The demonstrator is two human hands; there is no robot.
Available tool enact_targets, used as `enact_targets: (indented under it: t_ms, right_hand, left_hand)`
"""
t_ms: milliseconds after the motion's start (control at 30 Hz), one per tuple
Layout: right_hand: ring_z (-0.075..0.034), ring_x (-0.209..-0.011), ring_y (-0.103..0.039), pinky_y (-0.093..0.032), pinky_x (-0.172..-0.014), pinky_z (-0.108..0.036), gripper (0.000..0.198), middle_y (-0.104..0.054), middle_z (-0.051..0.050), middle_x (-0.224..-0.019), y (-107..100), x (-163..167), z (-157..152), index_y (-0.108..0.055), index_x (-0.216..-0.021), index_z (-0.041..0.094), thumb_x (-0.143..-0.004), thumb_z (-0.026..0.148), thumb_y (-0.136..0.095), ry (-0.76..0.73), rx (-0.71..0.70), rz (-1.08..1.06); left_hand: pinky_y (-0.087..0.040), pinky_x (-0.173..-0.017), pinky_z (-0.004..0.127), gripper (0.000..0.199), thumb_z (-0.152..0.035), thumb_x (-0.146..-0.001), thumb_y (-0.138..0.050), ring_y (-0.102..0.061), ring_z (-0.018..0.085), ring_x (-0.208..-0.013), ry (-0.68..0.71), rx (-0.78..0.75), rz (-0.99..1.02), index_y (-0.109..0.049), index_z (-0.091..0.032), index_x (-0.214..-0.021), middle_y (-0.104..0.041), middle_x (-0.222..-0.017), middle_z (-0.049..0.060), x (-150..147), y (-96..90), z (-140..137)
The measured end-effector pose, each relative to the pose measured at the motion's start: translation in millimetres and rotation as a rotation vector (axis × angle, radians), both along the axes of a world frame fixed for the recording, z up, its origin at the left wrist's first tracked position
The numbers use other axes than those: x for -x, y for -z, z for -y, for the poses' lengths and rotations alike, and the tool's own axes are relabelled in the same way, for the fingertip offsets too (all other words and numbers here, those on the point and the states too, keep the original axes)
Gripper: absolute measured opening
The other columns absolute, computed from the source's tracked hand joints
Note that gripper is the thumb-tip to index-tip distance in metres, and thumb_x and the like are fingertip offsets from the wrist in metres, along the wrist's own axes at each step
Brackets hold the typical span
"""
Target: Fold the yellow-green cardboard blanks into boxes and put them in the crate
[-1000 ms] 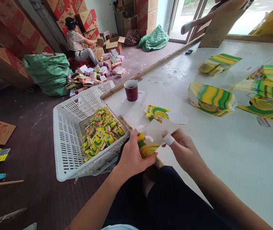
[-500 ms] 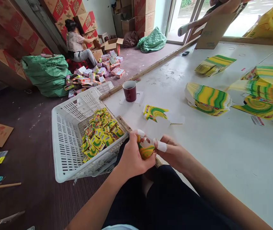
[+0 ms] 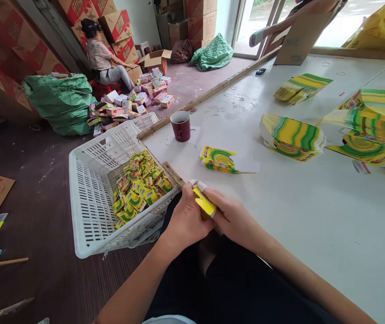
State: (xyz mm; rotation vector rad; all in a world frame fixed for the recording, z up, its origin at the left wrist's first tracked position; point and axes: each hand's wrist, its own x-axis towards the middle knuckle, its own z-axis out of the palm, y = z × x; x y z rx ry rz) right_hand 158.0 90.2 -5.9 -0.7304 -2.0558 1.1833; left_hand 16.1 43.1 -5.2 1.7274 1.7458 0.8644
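A small yellow cardboard box (image 3: 205,201) is between my two hands, above my lap at the table's edge. My left hand (image 3: 187,220) is closed round its left side and underside. From the right, my right hand (image 3: 234,220) grips it, with fingers over its upper edge. White tape wraps some fingertips. Most of the box is hidden by my fingers. Just beyond, a few flat yellow-green box blanks (image 3: 218,158) lie on the white table (image 3: 300,211). To the left, a white plastic basket (image 3: 89,202) contains many small yellow folded boxes (image 3: 138,189).
A dark red mug (image 3: 180,128) stands near the table's wooden edge. Fanned stacks of blanks (image 3: 292,137) lie at right. Behind the basket, colourful boxes (image 3: 128,103) are heaped beside a green sack (image 3: 60,103). A person (image 3: 102,58) sits there; another person's arm (image 3: 290,22) shows beyond the table.
The box between my hands was open at the top; now a yellow flap lies across it. My right hand has come over it. The view has shifted slightly.
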Motion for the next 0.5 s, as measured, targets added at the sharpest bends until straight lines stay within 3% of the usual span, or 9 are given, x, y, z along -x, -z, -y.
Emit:
enact_targets:
  t_ms: [67,133,233,300,400,500]
  right_hand:
    - [-0.024,-0.111,-0.066,-0.055,-0.093,-0.037,0.043,-0.069,-0.009,-0.121,1.7,-2.5,-3.7,-0.061,-0.127,0.027,-0.091,0.012,-0.042,0.092,-0.038,0.002]
    - [-0.025,-0.122,-0.061,-0.053,-0.099,-0.039,0.046,-0.065,-0.010,-0.129,4.1,-6.2,-8.1,-0.057,-0.133,0.027,-0.092,0.012,-0.043,0.142,-0.130,0.015]
    - [-0.031,-0.141,-0.043,-0.049,-0.105,-0.045,0.057,-0.041,-0.016,-0.155,8.9,-11.3,-12.0,-0.041,-0.148,0.022,-0.092,0.014,-0.046,0.037,-0.299,0.115]
    - [-0.036,-0.139,-0.044,-0.053,-0.099,-0.048,0.057,-0.031,-0.020,-0.160,10.7,-14.0,-13.6,-0.040,-0.148,0.021,-0.092,0.014,-0.047,-0.024,-0.352,0.208]
    - [-0.035,-0.129,-0.056,-0.057,-0.091,-0.046,0.044,-0.039,-0.021,-0.155,7.3,-19.0,-18.0,-0.054,-0.136,0.023,-0.093,0.014,-0.049,-0.030,-0.363,0.242]
    - [-0.030,-0.123,-0.062,-0.058,-0.090,-0.039,0.028,-0.055,-0.019,-0.142,-2.4,-25.6,-23.3,-0.068,-0.108,0.023,-0.094,0.012,-0.046,-0.090,-0.372,0.172]
  left_hand:
    - [-0.048,-0.096,0.050,0.072,-0.017,-0.064,-0.069,-0.058,0.034,-0.119,-0.055,-0.041,-0.070,-0.031,-0.020,-0.125,-0.054,-0.126,0.017,1.5,2.2,0.6]
    - [-0.048,-0.097,0.051,0.065,-0.016,-0.065,-0.069,-0.059,0.034,-0.117,-0.095,-0.039,-0.123,-0.037,-0.021,-0.122,-0.058,-0.121,0.015,5.8,0.4,2.0]
    - [-0.053,-0.087,0.043,0.052,-0.022,-0.068,-0.070,-0.065,0.029,-0.101,-0.085,-0.056,-0.123,-0.046,-0.022,-0.115,-0.066,-0.107,0.010,16.5,-8.1,4.0]
    - [-0.053,-0.084,0.039,0.048,-0.027,-0.068,-0.072,-0.067,0.027,-0.096,-0.052,-0.087,-0.123,-0.052,-0.022,-0.112,-0.068,-0.104,0.009,24.4,-15.1,4.2]
    - [-0.054,-0.080,0.036,0.046,-0.029,-0.068,-0.073,-0.069,0.025,-0.089,0.003,-0.058,-0.123,-0.058,-0.021,-0.111,-0.071,-0.099,0.007,34.1,-24.3,2.8]
    - [-0.055,-0.081,0.035,0.050,-0.023,-0.063,-0.073,-0.070,0.025,-0.091,0.021,-0.038,-0.132,-0.061,-0.021,-0.111,-0.073,-0.101,0.007,39.6,-31.2,0.6]
